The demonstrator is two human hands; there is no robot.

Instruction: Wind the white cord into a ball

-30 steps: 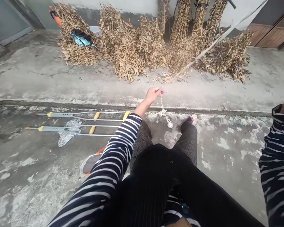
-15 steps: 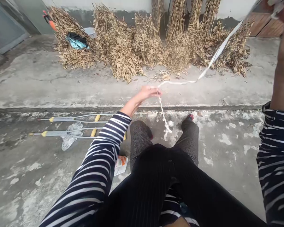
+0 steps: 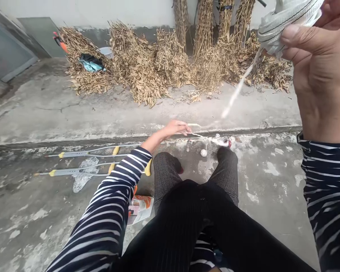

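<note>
My right hand [image 3: 320, 56], large at the upper right, grips a bundle of white woven strip [image 3: 290, 24] with a dark thread line, the thumb pressed on it. A blurred white cord [image 3: 238, 92] slants from the bundle down toward my left hand [image 3: 177, 128]. That hand is over the step's edge, fingers drawn together on a thin end of the cord; the exact grip is smeared by motion. A knotted white length [image 3: 215, 140] trails rightward from its fingertips. Below it, between my feet, a small white textured ball [image 3: 204, 152] is joined to a short strand.
Dry plant bundles [image 3: 147, 68] lean along the wall. Crutches [image 3: 79, 154] and a clear plastic bag [image 3: 85, 173] lie at the left. Beside my left leg is an orange-and-white packet [image 3: 143, 206]. A concrete step [image 3: 59, 128] crosses ahead.
My right hand has come lower and into view with the bundle. My left hand has dropped slightly. The knotted length, hanging down before, now swings out to the right.
</note>
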